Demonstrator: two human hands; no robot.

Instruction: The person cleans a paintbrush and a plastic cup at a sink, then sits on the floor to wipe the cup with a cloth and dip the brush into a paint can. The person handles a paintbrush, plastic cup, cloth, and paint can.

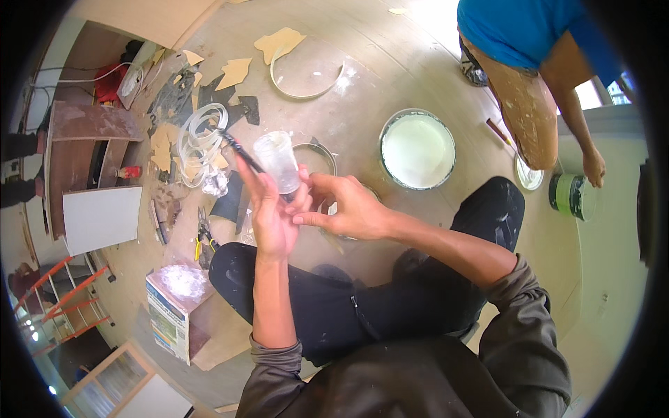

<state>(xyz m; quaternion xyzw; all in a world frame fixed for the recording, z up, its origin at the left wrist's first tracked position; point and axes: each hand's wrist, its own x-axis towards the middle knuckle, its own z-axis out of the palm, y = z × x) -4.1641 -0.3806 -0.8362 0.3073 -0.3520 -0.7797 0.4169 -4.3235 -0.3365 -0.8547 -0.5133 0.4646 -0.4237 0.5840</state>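
A clear, whitish plastic cup [274,155] is raised in front of me, its lower end between the fingers of my left hand [274,221]. A slim dark rod [240,150], perhaps a brush handle, slants across the same hand beside the cup; its lower end is hidden by my fingers. My right hand [352,207] comes in from the right, thumb and forefinger closed around the left fingertips near the cup's base. What the right fingers pinch, if anything, is hidden.
A bucket of white paint [418,151] stands ahead right. Coiled clear tubing [197,146], pliers [203,233], a metal ring [306,95] and torn scraps lie on the floor. A box [169,317] sits left. A co-worker's hand [594,168] reaches a green-banded container [570,196].
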